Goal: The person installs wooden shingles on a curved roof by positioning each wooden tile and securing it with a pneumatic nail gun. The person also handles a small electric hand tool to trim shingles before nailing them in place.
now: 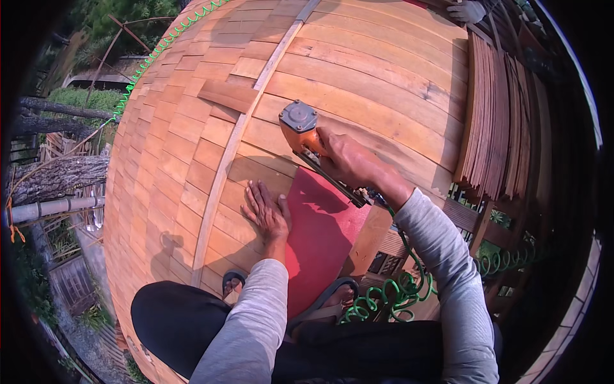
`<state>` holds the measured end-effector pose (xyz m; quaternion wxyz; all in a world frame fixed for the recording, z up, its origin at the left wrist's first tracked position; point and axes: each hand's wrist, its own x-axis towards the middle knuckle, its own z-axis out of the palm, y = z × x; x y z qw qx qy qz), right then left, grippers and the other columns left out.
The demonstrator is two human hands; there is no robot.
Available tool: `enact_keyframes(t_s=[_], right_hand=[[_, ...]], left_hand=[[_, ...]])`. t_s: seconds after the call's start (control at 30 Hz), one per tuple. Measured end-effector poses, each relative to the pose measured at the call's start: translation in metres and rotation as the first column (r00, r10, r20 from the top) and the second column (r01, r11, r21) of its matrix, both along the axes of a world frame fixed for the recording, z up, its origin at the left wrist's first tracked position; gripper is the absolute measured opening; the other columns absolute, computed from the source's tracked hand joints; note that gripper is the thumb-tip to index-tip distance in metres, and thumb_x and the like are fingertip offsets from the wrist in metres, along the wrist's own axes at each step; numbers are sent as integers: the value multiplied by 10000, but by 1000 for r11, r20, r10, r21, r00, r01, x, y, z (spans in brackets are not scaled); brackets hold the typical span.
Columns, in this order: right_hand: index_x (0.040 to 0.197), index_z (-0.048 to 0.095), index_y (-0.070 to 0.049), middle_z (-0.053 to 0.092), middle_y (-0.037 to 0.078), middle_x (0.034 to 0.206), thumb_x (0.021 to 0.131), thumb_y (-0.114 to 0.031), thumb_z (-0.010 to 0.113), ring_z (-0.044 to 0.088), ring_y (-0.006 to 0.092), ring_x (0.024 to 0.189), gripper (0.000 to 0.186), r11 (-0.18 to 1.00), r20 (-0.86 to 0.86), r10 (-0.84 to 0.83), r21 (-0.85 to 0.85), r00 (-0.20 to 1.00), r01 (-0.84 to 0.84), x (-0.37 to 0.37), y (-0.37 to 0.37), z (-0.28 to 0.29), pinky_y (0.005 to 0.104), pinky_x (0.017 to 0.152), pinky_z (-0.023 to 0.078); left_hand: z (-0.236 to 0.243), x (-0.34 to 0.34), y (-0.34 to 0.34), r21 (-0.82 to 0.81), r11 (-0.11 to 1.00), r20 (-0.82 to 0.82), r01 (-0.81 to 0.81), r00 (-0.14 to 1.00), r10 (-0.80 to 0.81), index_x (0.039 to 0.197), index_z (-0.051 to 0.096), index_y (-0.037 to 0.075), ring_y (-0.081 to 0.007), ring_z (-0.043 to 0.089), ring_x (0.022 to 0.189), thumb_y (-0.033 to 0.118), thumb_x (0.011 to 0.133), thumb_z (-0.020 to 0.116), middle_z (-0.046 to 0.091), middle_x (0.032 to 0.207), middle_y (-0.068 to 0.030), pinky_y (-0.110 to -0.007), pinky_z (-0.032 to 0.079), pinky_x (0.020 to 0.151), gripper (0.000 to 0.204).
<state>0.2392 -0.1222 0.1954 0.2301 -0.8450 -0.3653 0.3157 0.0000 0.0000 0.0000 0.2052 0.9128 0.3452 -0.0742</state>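
My right hand (345,160) grips an orange and grey pneumatic nail gun (299,121), held over wooden shingles and a red sheet (320,249); a green coiled hose (400,294) runs from its rear. My left hand (265,214) lies with fingers spread on the shingles (243,166), beside the red sheet's left edge. A long pale batten (214,198) runs diagonally across the shingles to the left of both hands. A loose shingle (227,96) lies at an angle near the batten.
Stacked dark wood shingles (486,115) sit at right over slatted framing (467,221). A gloved hand of another person (467,11) shows at top right. The roof curves down at left toward tree trunks (57,173). My sandaled feet (336,297) rest near the red sheet.
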Motion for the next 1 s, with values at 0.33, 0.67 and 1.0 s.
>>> enact_keyframes(t_s=[0.33, 0.67, 1.0], right_hand=[[1306, 426, 15, 694, 325, 891, 956, -108, 595, 684, 538, 848, 408, 992, 62, 14, -123, 998, -6, -23, 12, -12, 605, 757, 541], [1273, 426, 8, 707, 341, 954, 960, -138, 589, 690, 551, 917, 382, 977, 144, -66, -193, 987, 93, -19, 8, -14, 621, 795, 541], [1222, 447, 23, 690, 340, 940, 934, -97, 590, 690, 542, 923, 343, 974, 104, -153, -150, 983, 167, 17, 13, -1, 595, 779, 531]], left_hand=[[-1, 12, -6, -14, 1000, 57, -7, 998, 8, 1692, 280, 93, -317, 144, 1658, 446, 1062, 455, 202, 1785, -136, -657, 72, 1279, 743], [-1, 15, -8, -98, 995, 128, -36, 991, 49, 1683, 301, 65, -323, 113, 1664, 446, 1024, 475, 187, 1788, -150, -671, 15, 1274, 781], [1, 11, -10, -52, 998, 80, -39, 996, 43, 1665, 339, 65, -314, 163, 1654, 430, 1049, 458, 230, 1777, -143, -657, 67, 1278, 726]])
